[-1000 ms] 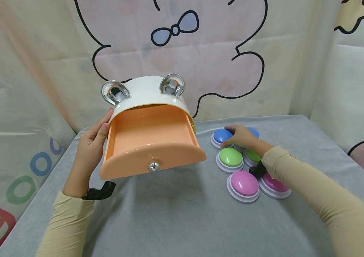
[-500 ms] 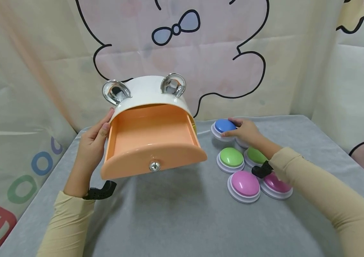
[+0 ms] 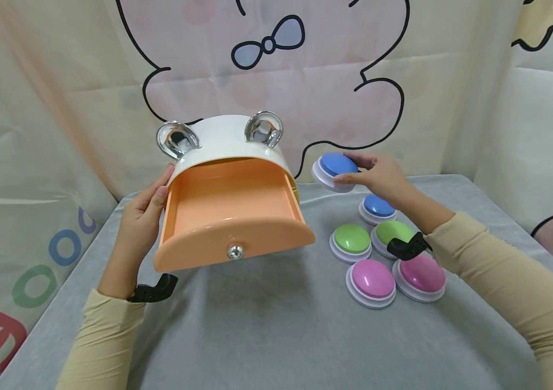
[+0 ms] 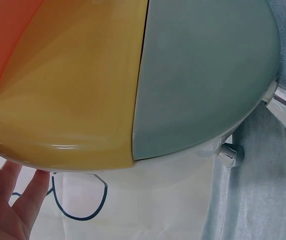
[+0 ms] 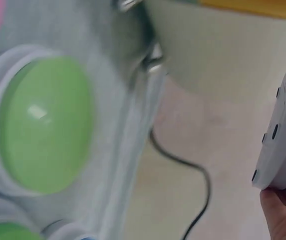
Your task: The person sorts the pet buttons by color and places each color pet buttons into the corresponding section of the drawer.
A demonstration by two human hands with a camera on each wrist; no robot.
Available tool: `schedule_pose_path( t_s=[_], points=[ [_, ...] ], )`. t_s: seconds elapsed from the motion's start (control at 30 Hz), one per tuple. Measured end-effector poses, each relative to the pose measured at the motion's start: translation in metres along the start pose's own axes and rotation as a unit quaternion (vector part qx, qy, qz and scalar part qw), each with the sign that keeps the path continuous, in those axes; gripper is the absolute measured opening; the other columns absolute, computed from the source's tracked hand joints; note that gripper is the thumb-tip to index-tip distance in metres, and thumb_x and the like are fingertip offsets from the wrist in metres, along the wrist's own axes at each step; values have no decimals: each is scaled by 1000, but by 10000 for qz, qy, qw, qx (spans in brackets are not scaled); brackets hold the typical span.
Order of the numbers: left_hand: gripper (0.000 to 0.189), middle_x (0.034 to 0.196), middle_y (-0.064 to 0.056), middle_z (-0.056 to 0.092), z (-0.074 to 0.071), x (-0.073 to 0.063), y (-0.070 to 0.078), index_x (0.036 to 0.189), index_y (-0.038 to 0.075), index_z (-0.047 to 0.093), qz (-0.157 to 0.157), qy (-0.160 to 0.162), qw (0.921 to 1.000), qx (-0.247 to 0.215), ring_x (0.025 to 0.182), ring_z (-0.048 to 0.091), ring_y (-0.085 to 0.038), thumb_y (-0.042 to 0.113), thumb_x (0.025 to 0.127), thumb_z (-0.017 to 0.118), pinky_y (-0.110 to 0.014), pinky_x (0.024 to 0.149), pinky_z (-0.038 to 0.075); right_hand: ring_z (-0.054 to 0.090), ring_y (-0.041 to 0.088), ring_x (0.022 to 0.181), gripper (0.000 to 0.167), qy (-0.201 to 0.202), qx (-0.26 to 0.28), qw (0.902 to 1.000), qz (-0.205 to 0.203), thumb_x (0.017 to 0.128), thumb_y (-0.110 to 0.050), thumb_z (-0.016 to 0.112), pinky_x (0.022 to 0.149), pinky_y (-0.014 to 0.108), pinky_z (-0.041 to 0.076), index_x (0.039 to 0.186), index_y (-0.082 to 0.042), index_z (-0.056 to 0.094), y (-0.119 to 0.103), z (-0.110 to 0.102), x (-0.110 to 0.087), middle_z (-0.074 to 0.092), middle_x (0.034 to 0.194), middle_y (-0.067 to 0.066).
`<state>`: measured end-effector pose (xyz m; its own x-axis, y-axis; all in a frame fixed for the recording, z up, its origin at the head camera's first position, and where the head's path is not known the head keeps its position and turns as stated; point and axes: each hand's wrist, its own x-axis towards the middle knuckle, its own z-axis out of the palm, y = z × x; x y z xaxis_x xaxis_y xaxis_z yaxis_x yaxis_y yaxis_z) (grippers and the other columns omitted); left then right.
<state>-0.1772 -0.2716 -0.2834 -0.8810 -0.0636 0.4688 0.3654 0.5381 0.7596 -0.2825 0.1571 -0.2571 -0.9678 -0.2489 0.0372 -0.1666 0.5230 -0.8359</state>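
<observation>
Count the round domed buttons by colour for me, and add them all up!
Blue domed buttons: 2
Green domed buttons: 2
Pink domed buttons: 2
Total: 6 domed buttons

At the left hand [image 3: 139,225], the drawer box [image 3: 225,130] has a glossy white shell, 2 silver ear-like discs [image 3: 263,130], a pale-orange drawer [image 3: 237,233] with a silver knob [image 3: 235,252], a mustard-yellow panel [image 4: 68,95] and, farther from those fingers, a grey-green panel [image 4: 202,75]. In the right hand [image 3: 381,176], the push button [image 3: 337,164] is blue over white, its base dark-spotted. Nearer the body than that hand, white-based domes show 1 blue [image 3: 378,206], 2 green [image 3: 351,238] and 2 pink [image 3: 371,278]. Grey tablecloth [image 3: 267,336]; beige sleeves [image 3: 501,292].
</observation>
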Motion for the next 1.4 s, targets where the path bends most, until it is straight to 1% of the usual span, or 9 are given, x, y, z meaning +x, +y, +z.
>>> schedule_pose_path(
  t_s=[0.1, 0.23, 0.43, 0.57, 0.8, 0.97, 1.13, 1.23, 1.4],
  points=[
    [42, 155, 6, 45, 0, 0, 0, 148, 30, 46, -10, 7, 10000, 28, 135, 48, 2, 35, 107, 42, -5, 101, 43, 40, 26, 146, 78, 23, -68, 9999, -97, 83, -41, 80, 119, 51, 37, 150, -21, 47, -15, 1, -5, 46, 155, 6],
    [41, 154, 6, 45, 0, 1, 1, 148, 31, 47, 32, 17, 10000, 9, 135, 48, 2, 34, 107, 42, -6, 102, 43, 42, 23, 144, 78, 37, 143, 9998, -137, 81, -42, 81, 118, 50, 39, 149, -23, 49, -35, 5, -13, 48, 154, 4],
    [41, 155, 5, 45, 2, 2, 0, 148, 28, 47, 111, -13, 9998, -133, 135, 48, 2, 32, 107, 42, -5, 101, 43, 47, 20, 141, 69, 164, 570, 9974, -408, 80, -36, 83, 117, 45, 41, 143, -22, 56, -59, 11, -24, 56, 147, 2],
    [41, 154, 5, 46, 2, 2, 0, 147, 29, 47, 110, 9, 9999, -49, 135, 48, 3, 33, 107, 42, -6, 102, 43, 50, 19, 138, 65, 125, 719, 9958, -554, 81, -33, 83, 115, 44, 44, 140, -21, 59, -77, 15, -33, 59, 144, 2],
    [42, 156, 8, 43, -2, 2, 3, 148, 33, 45, -127, 10, 9999, 22, 140, 46, -6, 36, 107, 42, -10, 105, 43, 55, 19, 133, 60, -110, 920, 9915, -919, 83, -29, 81, 110, 42, 49, 139, -21, 60, -110, 32, -42, 61, 141, 0],
    [42, 156, 7, 42, -2, 3, 2, 148, 32, 45, -130, -22, 9999, -36, 142, 45, -9, 35, 107, 42, -11, 106, 43, 58, 21, 129, 60, -426, 1109, 9871, -1069, 82, -23, 82, 107, 42, 52, 138, -19, 61, -130, 47, -50, 61, 141, 0],
    [42, 156, 7, 43, -1, 3, 3, 148, 34, 45, -194, -17, 9998, 49, 142, 45, -12, 37, 106, 42, -14, 107, 44, 61, 17, 125, 64, -817, 1107, 9851, -1028, 79, -24, 85, 103, 38, 54, 138, -22, 60, -143, 63, -53, 61, 140, -2],
    [42, 156, 8, 43, -1, 3, 3, 148, 35, 45, -272, -30, 9996, 80, 143, 44, -14, 39, 106, 41, -17, 108, 44, 61, 14, 124, 67, -1097, 1021, 9848, -879, 79, -27, 86, 104, 36, 54, 140, -24, 59, -147, 74, -51, 63, 137, -5],
    [42, 156, 8, 43, 0, 2, 1, 148, 33, 45, -196, -24, 9998, 67, 143, 44, -12, 38, 106, 42, -16, 108, 43, 59, 11, 123, 70, -1364, 598, 9864, -695, 76, -35, 87, 103, 33, 54, 140, -29, 58, -149, 91, -45, 63, 136, -8]
  ],
)
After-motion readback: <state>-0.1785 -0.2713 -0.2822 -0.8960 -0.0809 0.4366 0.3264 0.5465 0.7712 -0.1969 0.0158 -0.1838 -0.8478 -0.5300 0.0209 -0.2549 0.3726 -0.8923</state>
